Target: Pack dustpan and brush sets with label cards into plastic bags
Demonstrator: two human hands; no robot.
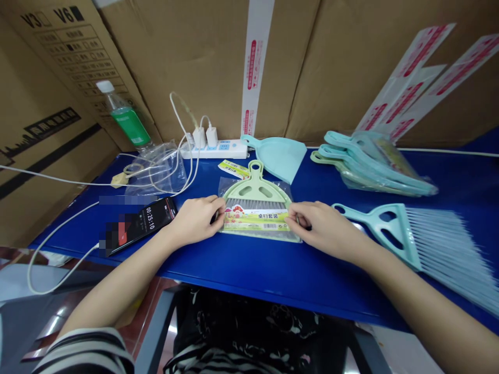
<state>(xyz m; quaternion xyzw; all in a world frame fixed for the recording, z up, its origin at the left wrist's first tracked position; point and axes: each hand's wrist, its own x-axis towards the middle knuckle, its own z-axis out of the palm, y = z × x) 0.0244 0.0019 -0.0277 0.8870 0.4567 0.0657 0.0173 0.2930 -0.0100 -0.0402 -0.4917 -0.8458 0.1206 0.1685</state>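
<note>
A pale green mini broom-and-dustpan set (255, 193) lies in a clear plastic bag with a printed paper label (255, 218) across its lower part, on the blue table (249, 265). My left hand (195, 218) pinches the left end of the label and bag. My right hand (323, 228) pinches the right end. Both hands rest on the table with fingers curled closed.
A teal dustpan (280, 155) and a loose label (233, 168) lie behind the set. A teal brush (421, 236) is at the right, a stack of bagged sets (370, 163) behind it. At left: phone (142, 223), crumpled bag (158, 169), power strip (214, 149), bottle (127, 119). Cardboard boxes form the back wall.
</note>
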